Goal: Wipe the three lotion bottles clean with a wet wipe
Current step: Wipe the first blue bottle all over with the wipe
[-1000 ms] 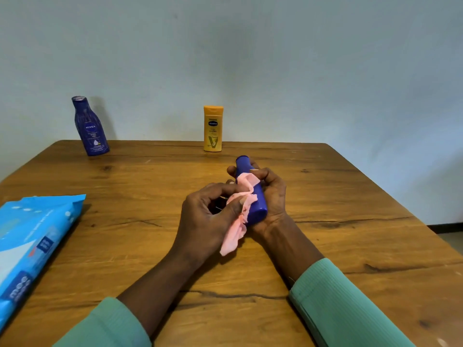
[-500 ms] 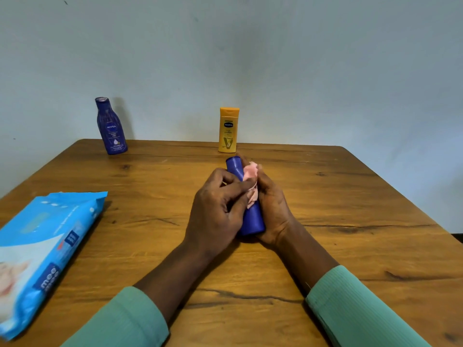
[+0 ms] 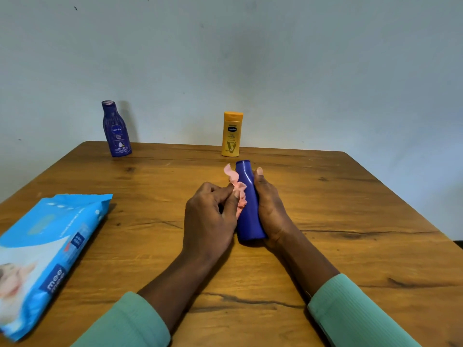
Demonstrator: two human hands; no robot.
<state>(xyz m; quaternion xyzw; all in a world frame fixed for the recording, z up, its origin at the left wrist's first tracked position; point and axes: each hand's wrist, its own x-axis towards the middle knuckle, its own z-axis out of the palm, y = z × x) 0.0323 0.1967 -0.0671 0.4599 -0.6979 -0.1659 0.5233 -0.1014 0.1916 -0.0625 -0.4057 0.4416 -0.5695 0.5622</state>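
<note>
The right hand is grasping the blue bottle along its side, cap end pointing away, low over the middle of the table; whether its base is touching the wood I cannot tell. The left hand is pinching a bunched pink wipe against the bottle's left shoulder. To do this pass well, the wiping hand should be spreading the wipe flatter and running it the full length while the holding hand is turning the bottle, so no strip under the fingers gets missed. The dark blue bottle and yellow bottle are standing upright at the far edge; the pack of wipes is lying at the left.
</note>
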